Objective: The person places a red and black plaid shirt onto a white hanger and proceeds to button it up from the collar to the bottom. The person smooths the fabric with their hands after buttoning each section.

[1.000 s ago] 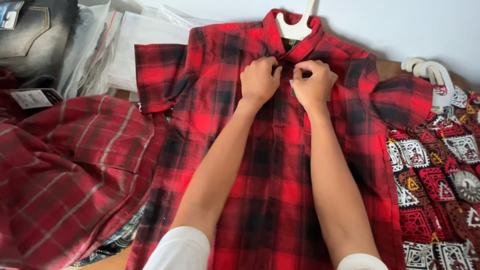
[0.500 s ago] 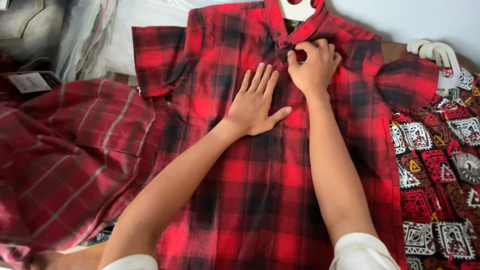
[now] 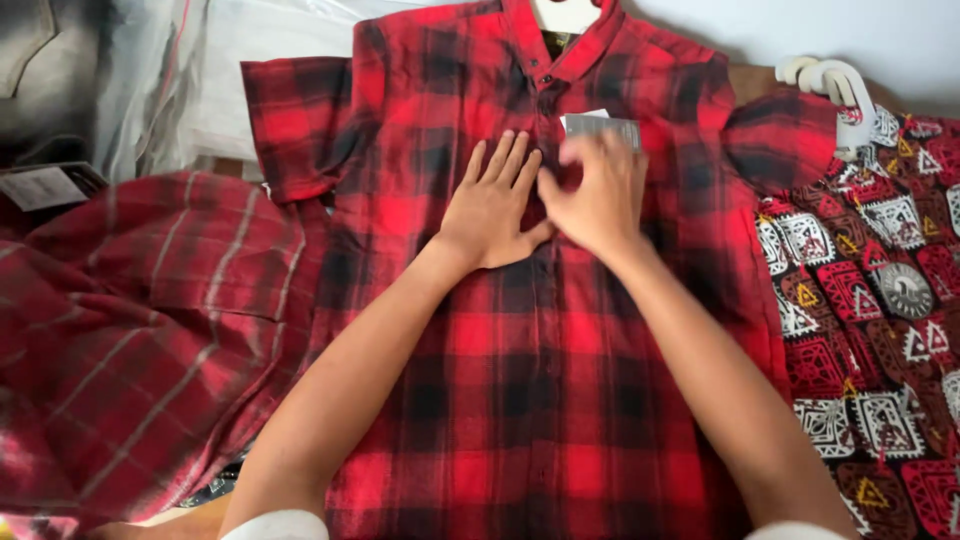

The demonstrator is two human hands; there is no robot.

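1. Left hand (image 3: 490, 205) lies flat and open on the red plaid shirt (image 3: 540, 380), fingers spread toward 12 o'clock, gripping nothing, only pressing the cloth down beside the button line.
2. Right hand (image 3: 595, 190) sits touching the left at its 3 o'clock side, fingers curled and blurred at the placket. It seems to pinch the cloth or a button there, but I cannot tell what it has hold of. A grey tag (image 3: 600, 128) shows just above its knuckles, at 12 o'clock.
3. Head view, shirt: it lies face up in the middle of the picture, collar at 12 o'clock on a white hanger (image 3: 565, 15), hem running out at 6 o'clock.
4. Risks, as I judge them: the tag could get trapped under the front and leave a bump. The flat palm could drag the cloth sideways and skew the placket. A hard pull by the curled fingers could strain a button or slide the collar off the hanger.
5. Surface: a brown worktop (image 3: 750, 80) peeks out at 1 o'clock, otherwise it is covered by clothes.
6. Room: a darker striped red shirt (image 3: 140, 340) lies at 9 o'clock. A patterned red, black and white shirt (image 3: 880, 320) lies at 3 o'clock under a second white hanger (image 3: 830, 80). Clear plastic wrap (image 3: 150, 90) and dark jeans (image 3: 40, 60) lie at 10 o'clock. A pale wall (image 3: 800, 30) closes the far side.
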